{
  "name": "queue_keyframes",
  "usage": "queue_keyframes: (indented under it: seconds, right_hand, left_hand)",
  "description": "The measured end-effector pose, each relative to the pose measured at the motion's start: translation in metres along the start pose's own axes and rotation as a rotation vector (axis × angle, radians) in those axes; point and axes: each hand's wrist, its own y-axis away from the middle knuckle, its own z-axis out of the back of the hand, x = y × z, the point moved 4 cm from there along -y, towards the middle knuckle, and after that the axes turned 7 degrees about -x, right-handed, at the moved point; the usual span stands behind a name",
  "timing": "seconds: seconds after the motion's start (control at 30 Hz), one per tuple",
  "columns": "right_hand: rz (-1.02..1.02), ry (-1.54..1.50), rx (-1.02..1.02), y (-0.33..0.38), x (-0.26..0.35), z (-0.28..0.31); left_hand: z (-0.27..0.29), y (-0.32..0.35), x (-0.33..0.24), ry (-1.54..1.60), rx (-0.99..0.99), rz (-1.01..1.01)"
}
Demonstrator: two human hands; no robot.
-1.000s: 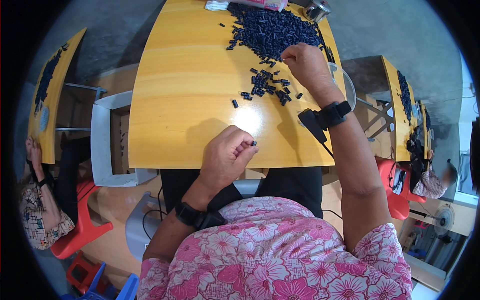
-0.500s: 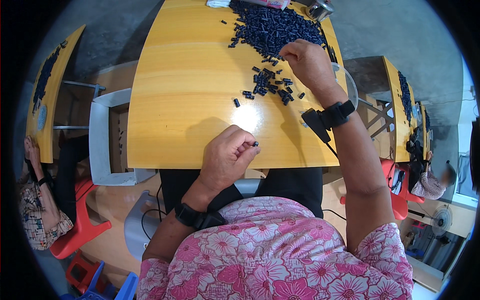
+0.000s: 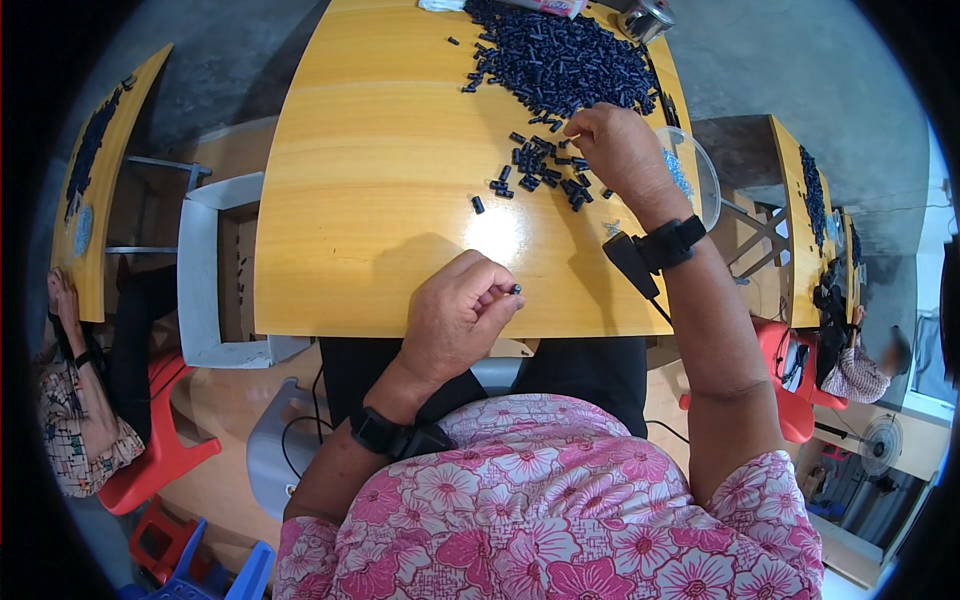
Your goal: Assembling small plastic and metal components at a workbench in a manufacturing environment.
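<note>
The floral shirt (image 3: 560, 500) is filling the near area, and both forearms are extending over the worktop (image 3: 350, 220). A black band (image 3: 375, 428) is encircling the left wrist. The left hand (image 3: 460, 315) is staying curled above the near edge, and its thumb and forefinger are gripping a small dark tube (image 3: 516, 289), one end of which is projecting from the grip.

A second black band (image 3: 672, 243) is encircling the right wrist. Beyond the left hand, a single loose tube (image 3: 477, 205) is lying apart on the worktop. Farther out, a small cluster of tubes (image 3: 528, 160) is lying scattered.

The right hand (image 3: 622, 150) is positioning its bent fingers beside this cluster; whether they are gripping anything, the view is not showing clearly. A clear round tub (image 3: 715, 185) is standing behind the right wrist and is holding small pale-blue pieces (image 3: 677, 172).

At the far end, a large pile of dark tubes (image 3: 560, 60) is covering the worktop. A metal cup (image 3: 647, 20) is standing beside the pile.
</note>
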Motion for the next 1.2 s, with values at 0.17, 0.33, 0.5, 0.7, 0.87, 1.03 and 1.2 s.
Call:
queue_keyframes:
  seconds: [0.17, 0.33, 0.5, 0.7, 0.87, 1.03, 1.2]
  right_hand:
    - [-0.036, 0.019, 0.035, 0.002, -0.002, -0.008]
    - [0.009, -0.085, -0.096, 0.001, 0.004, -0.012]
    - [0.054, -0.169, -0.155, 0.000, 0.007, -0.011]
    - [0.060, -0.200, -0.174, 0.002, 0.010, -0.005]
    - [-0.031, -0.205, -0.224, 0.006, -0.004, 0.002]
    - [-0.024, -0.117, -0.194, 0.004, -0.019, 0.006]
    - [0.021, -0.070, -0.071, 0.003, -0.013, -0.009]
  left_hand:
    - [0.000, 0.001, 0.003, -0.001, -0.004, -0.007]
    - [0.008, 0.001, 0.004, -0.009, -0.142, -0.007]
    - [0.026, -0.034, -0.001, -0.306, -0.248, -0.246]
    - [0.041, -0.082, 0.022, -0.316, -0.119, -0.133]
    - [0.035, -0.086, 0.020, -0.217, -0.003, -0.044]
    - [0.037, -0.084, 0.030, -0.075, -0.048, -0.206]
    - [0.033, -0.084, 0.038, 0.040, -0.072, -0.091]
